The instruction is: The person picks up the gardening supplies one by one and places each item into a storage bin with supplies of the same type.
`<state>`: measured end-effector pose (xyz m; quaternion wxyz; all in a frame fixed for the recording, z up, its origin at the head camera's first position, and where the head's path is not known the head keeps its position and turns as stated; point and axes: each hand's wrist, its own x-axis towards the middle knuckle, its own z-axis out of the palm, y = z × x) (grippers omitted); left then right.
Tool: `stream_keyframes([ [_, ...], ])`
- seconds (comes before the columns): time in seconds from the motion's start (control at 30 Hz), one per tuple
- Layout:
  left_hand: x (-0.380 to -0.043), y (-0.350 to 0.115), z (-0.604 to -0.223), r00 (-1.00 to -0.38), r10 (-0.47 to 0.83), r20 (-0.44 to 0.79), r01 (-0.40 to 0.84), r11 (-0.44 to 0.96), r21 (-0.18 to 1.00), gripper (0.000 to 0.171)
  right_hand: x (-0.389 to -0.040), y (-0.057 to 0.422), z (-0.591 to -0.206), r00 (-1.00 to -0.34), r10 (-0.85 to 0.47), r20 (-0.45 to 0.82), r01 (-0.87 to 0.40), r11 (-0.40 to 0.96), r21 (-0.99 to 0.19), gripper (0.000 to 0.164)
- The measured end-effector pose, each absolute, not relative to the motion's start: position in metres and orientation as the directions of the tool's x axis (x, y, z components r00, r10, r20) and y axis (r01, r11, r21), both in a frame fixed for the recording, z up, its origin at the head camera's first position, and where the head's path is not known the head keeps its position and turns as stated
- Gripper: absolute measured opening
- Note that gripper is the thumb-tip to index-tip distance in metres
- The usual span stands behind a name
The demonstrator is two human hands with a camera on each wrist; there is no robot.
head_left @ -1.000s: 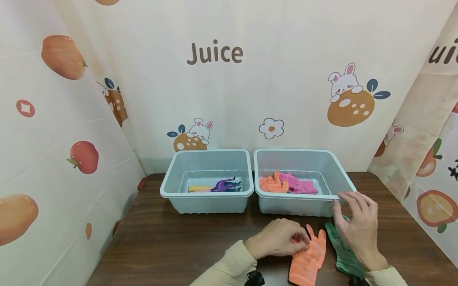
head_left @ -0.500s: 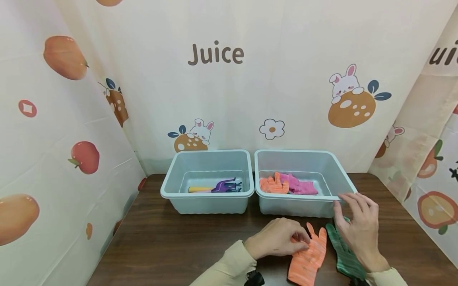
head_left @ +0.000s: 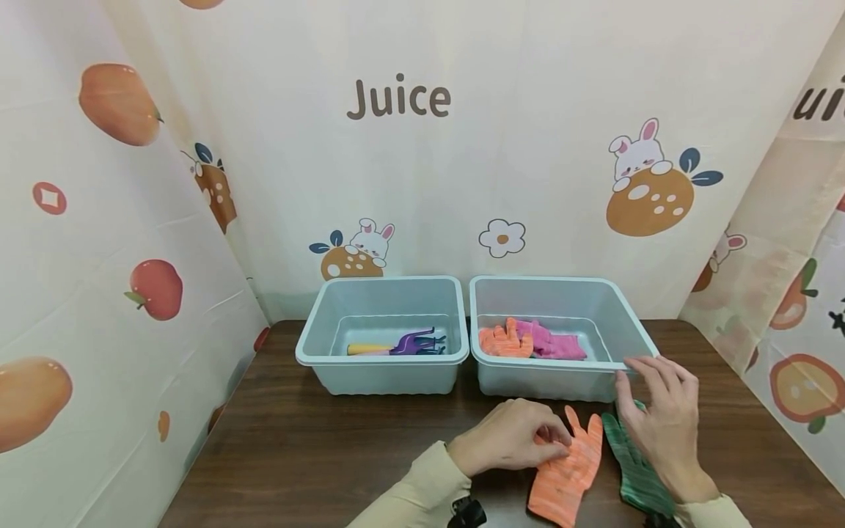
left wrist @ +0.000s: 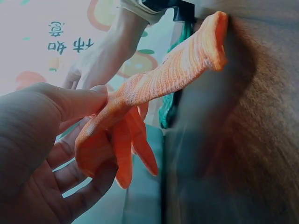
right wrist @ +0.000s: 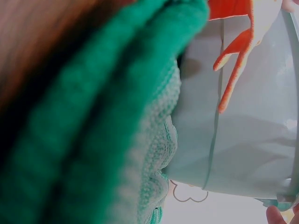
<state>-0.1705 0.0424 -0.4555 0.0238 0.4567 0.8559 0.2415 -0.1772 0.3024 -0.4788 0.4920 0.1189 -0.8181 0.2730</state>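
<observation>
My left hand (head_left: 511,438) pinches an orange work glove (head_left: 566,477) between thumb and fingers. In the left wrist view the glove (left wrist: 154,84) is off the table, cuff up to the right and fingers dangling. My right hand (head_left: 660,414) rests its fingertips on the front right corner of the right blue bin (head_left: 541,378), with the thumb in front below the rim. Beneath the right hand a green work glove (head_left: 637,473) lies on the table, partly covered by the wrist. Another orange glove (head_left: 505,341) and a pink glove (head_left: 557,345) lie inside that bin.
A second blue bin (head_left: 389,374) stands close on the left, containing small hand rakes (head_left: 416,342), one purple. Both bins sit on a brown wooden table (head_left: 317,455), at its far edge. A printed curtain (head_left: 422,176) rises behind and along both sides.
My left hand and the orange glove have shifted slightly up and left in the head view. The right hand stays at the bin's corner.
</observation>
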Motion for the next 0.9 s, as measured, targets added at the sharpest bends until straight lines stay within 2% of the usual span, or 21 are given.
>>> stream_keyframes([
  [0.27,-0.171,0.040,-0.451,-0.599,0.775,0.199,0.767,0.484,0.422,0.014,-0.178,0.302,-0.477,-0.480,0.075,0.874,-0.473,0.817,-0.329,0.048],
  [0.53,-0.174,0.038,-0.446,-0.589,0.772,0.238,0.778,0.464,0.423,0.014,-0.179,0.303,-0.477,-0.472,0.074,0.879,-0.474,0.819,-0.323,0.050],
  [0.9,-0.177,0.031,-0.438,-0.610,0.746,0.266,0.763,0.464,0.450,0.014,-0.179,0.303,-0.479,-0.465,0.072,0.882,-0.478,0.818,-0.319,0.051],
])
